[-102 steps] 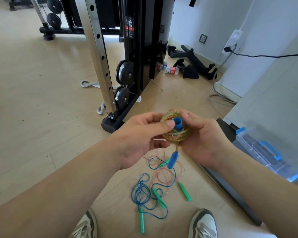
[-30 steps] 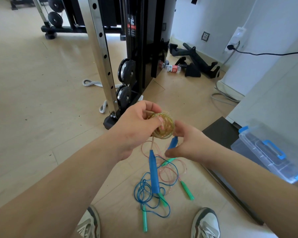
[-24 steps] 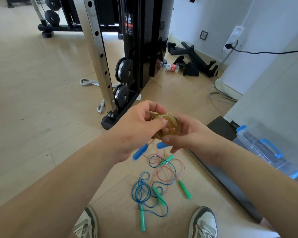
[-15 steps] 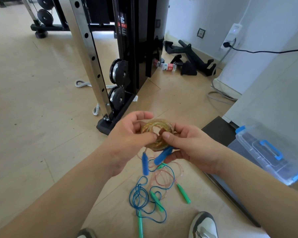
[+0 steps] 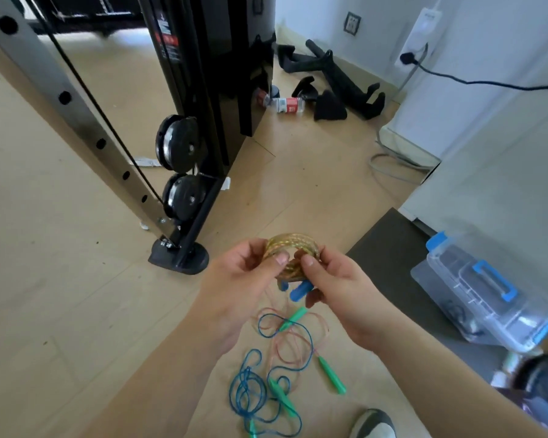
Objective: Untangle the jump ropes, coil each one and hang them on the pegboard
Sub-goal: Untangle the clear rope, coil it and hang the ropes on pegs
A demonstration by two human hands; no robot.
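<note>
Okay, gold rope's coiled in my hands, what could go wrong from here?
The gold coil is only pinched between left hand and right hand, no tie visible, so it may spring open. Its blue handles stick out below and could snag. The blue rope and pink rope lie tangled near your shoe: a trip risk.

— Light?
— Bright, soft daylight. A pale sheen sits on the floor beyond the right grip; shadows are faint.
— Sharp?
— Mostly. Straight lines bend toward the edges, and the corner below and right of that grip smears.
</note>
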